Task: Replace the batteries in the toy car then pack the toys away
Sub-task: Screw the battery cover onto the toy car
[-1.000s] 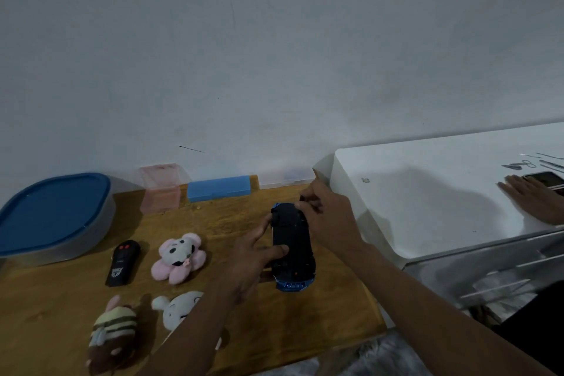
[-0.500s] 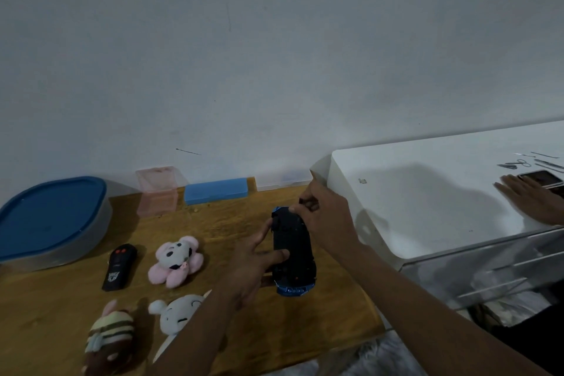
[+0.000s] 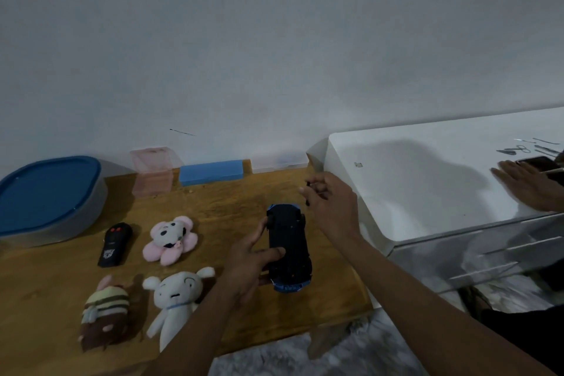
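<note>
So a second ago my right grip [image 3: 332,201] was working at the far end of the toy car [image 3: 288,247], and now it's come off and swung up toward the white cabinet [image 3: 427,180], fingers pinched round a small dark piece [image 3: 307,185]. I'd guess that's the battery cover, but it's too tiny in this light to swear to it. If that's right, the compartment should be open and the next job is getting the old cells out. My left grip [image 3: 250,265] is clenched on the car, thumb across the black underside and fingers wrapped round the left flank. The car is belly-up over the wooden surface [image 3: 213,207], toward its right edge, and I can't tell whether it's resting on the wood or just off it. Its long axis runs pretty much straight away from me, one blue end pointing at me and the other at the wall (no clue which is nose and which is tail from underneath). Nothing's packed yet: the remote [image 3: 114,244] and plush toys [image 3: 169,238] are lying out to the left, and the blue-lidded tub [image 3: 45,192] is closed.
</note>
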A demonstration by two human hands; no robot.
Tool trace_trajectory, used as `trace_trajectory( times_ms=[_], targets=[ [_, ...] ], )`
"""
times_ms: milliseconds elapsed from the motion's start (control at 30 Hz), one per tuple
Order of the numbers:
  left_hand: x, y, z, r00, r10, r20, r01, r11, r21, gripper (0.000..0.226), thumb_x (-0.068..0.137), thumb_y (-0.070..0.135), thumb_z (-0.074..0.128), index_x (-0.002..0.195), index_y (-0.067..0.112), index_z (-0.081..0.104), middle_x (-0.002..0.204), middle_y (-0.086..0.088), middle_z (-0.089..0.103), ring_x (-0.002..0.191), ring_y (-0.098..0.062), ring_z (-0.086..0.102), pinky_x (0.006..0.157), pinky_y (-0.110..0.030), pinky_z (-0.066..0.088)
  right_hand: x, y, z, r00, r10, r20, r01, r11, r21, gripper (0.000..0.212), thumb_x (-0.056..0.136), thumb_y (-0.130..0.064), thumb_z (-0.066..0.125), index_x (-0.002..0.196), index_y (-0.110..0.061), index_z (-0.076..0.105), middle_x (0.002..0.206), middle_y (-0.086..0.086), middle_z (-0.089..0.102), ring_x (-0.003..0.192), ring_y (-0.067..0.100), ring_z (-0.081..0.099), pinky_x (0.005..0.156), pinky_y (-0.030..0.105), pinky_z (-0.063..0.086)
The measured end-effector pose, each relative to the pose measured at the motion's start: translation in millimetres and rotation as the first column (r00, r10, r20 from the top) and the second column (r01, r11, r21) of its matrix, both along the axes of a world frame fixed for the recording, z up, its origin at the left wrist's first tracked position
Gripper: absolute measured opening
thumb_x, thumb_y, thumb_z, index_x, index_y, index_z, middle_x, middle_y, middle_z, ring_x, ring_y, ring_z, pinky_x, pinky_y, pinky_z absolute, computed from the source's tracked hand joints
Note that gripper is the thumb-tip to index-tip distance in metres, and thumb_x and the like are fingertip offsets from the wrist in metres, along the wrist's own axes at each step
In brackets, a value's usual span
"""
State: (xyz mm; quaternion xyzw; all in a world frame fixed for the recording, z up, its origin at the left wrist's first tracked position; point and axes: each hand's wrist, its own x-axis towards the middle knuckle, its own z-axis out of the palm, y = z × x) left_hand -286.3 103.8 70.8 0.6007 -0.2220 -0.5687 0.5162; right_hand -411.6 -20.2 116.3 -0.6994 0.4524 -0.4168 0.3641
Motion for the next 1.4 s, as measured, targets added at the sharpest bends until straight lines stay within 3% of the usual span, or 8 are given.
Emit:
trace_trajectory(
  times_ms=[100, 267, 433, 567, 733, 867, 1200, 1400],
  targets=[
    [-7.8, 2.9, -2.2, 0.999, 0.025, -0.038, -0.025, 1.000, -0.005, 0.075, 0.084, 0.000, 0.067, 0.138, 0.045, 0.043, 0.109, -0.004, 0.073, 0.095, -0.027, 0.072, 0.070, -0.042, 0.058, -9.0, -4.2, -5.1, 1.000, 0.015, -0.002, -0.015, 0.999, 0.050, 0.004, 0.087, -0.030, 0.067, 0.090, -0.029, 0.065, 0.079, -0.006, 0.068, 0.071, 0.014, 0.069, 0.065, 0.038, 0.061],
    [-21.7, 5.1, -4.9, 0.997, 0.062, -0.050, -0.063, 0.997, -0.033, 0.071, 0.083, 0.000, 0.068, 0.135, 0.043, 0.046, 0.098, -0.003, 0.076, 0.093, -0.025, 0.073, 0.070, -0.040, 0.055, -25.1, -1.7, -7.0, 0.994, -0.003, -0.109, 0.007, 0.999, 0.036, 0.008, 0.091, -0.030, 0.060, 0.084, -0.027, 0.061, 0.071, -0.013, 0.059, 0.069, 0.002, 0.056, 0.059, 0.018, 0.042],
    [-34.4, 6.2, -5.4, 0.985, 0.153, -0.076, -0.159, 0.984, -0.079, 0.057, 0.084, 0.001, 0.067, 0.115, 0.048, 0.057, 0.102, -0.004, 0.076, 0.093, -0.028, 0.072, 0.071, -0.042, 0.056, -35.9, 0.5, -9.7, 0.989, -0.001, -0.147, 0.016, 0.995, 0.097, 0.014, 0.093, -0.035, 0.055, 0.087, -0.023, 0.059, 0.075, -0.012, 0.060, 0.069, 0.003, 0.055, 0.057, 0.019, 0.039],
    [-43.2, 5.3, -7.6, 0.961, 0.257, -0.104, -0.263, 0.963, -0.053, 0.066, 0.079, 0.006, 0.075, 0.134, 0.030, 0.046, 0.108, -0.013, 0.072, 0.096, -0.033, 0.070, 0.075, -0.046, 0.056, -42.0, -2.2, -16.2, 0.986, 0.027, -0.164, -0.008, 0.993, 0.119, 0.010, 0.091, -0.037, 0.057, 0.084, -0.030, 0.059, 0.077, -0.010, 0.062, 0.073, 0.008, 0.059, 0.067, 0.032, 0.051],
    [-49.9, 4.7, -1.3, 0.940, 0.200, -0.276, -0.201, 0.979, 0.025, 0.044, 0.076, 0.010, 0.068, 0.119, 0.010, 0.058, 0.108, -0.017, 0.071, 0.093, -0.034, 0.069, 0.074, -0.043, 0.056, -44.5, -3.4, -22.6, 0.979, 0.072, -0.190, -0.049, 0.991, 0.126, 0.009, 0.090, -0.039, 0.058, 0.082, -0.035, 0.057, 0.080, -0.012, 0.062, 0.077, 0.009, 0.060, 0.075, 0.042, 0.055],
    [-54.7, 5.3, -1.6, 0.853, 0.168, -0.494, -0.201, 0.979, -0.014, 0.048, 0.072, 0.012, 0.060, 0.119, 0.002, 0.059, 0.105, -0.020, 0.067, 0.090, -0.035, 0.066, 0.075, -0.043, 0.054, -45.1, -3.4, -21.4, 0.980, 0.100, -0.170, -0.078, 0.988, 0.129, 0.009, 0.091, -0.036, 0.059, 0.086, -0.028, 0.059, 0.079, -0.009, 0.063, 0.074, 0.010, 0.060, 0.072, 0.037, 0.055],
    [-30.4, 7.8, -2.4, 0.818, 0.210, -0.535, -0.266, 0.963, -0.029, 0.046, 0.083, 0.014, 0.046, 0.127, 0.004, 0.056, 0.115, -0.018, 0.066, 0.100, -0.034, 0.066, 0.070, -0.039, 0.058, -46.2, -7.9, -19.2, 0.986, 0.138, -0.097, -0.122, 0.981, 0.152, 0.009, 0.091, -0.028, 0.060, 0.088, -0.020, 0.063, 0.080, -0.007, 0.064, 0.076, 0.007, 0.060, 0.063, 0.019, 0.046],
    [-23.8, 5.1, -0.7, 0.925, 0.116, -0.362, -0.123, 0.992, 0.003, 0.056, 0.076, 0.028, 0.071, 0.127, 0.009, 0.058, 0.125, -0.019, 0.064, 0.118, -0.037, 0.059, 0.101, -0.051, 0.045, -42.8, -10.2, -17.6, 0.984, 0.152, -0.096, -0.135, 0.978, 0.162, 0.009, 0.091, -0.026, 0.060, 0.086, -0.019, 0.063, 0.079, -0.005, 0.064, 0.073, 0.005, 0.058, 0.060, 0.015, 0.042]
  ],
)
